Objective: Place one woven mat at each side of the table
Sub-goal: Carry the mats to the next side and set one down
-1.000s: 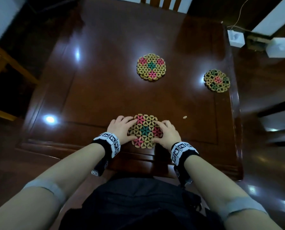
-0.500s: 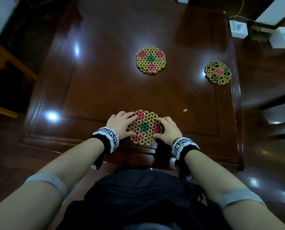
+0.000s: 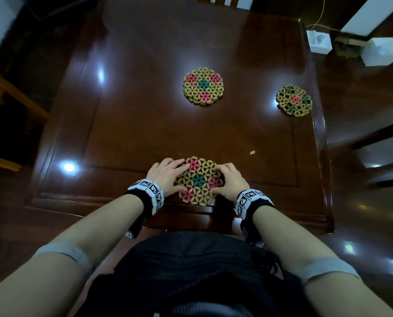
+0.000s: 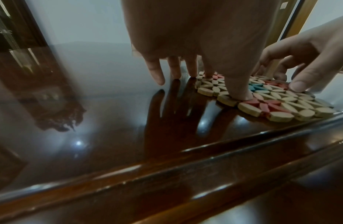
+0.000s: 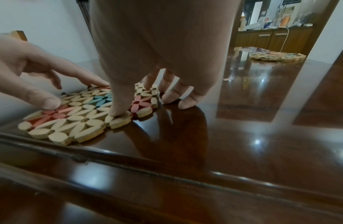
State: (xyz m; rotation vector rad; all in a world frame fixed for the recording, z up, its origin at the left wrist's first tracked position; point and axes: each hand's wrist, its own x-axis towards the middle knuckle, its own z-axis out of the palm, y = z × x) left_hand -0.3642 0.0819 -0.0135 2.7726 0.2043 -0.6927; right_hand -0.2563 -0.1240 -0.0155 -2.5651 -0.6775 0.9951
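Three round woven mats of tan beads with pink and green flowers lie on the dark glossy table (image 3: 126, 115). The near mat (image 3: 200, 180) sits by the front edge, right before me. My left hand (image 3: 168, 173) rests on its left side and my right hand (image 3: 228, 179) on its right side. In the left wrist view the left thumb (image 4: 240, 92) presses on the near mat (image 4: 278, 104). In the right wrist view the right thumb (image 5: 119, 110) presses on its rim, the outer fingers touching the table. A second mat (image 3: 203, 86) lies mid-table, a third mat (image 3: 294, 103) by the right edge.
A small tan bit (image 3: 252, 152) lies on the table right of the near mat. A chair back (image 3: 216, 0) shows at the far side, a light wooden chair (image 3: 8, 92) at the left, a dark chair (image 3: 383, 152) at the right. White boxes (image 3: 319, 41) sit on the floor.
Both hands stay on the near mat in about the same place. Only the head view has shifted a little.
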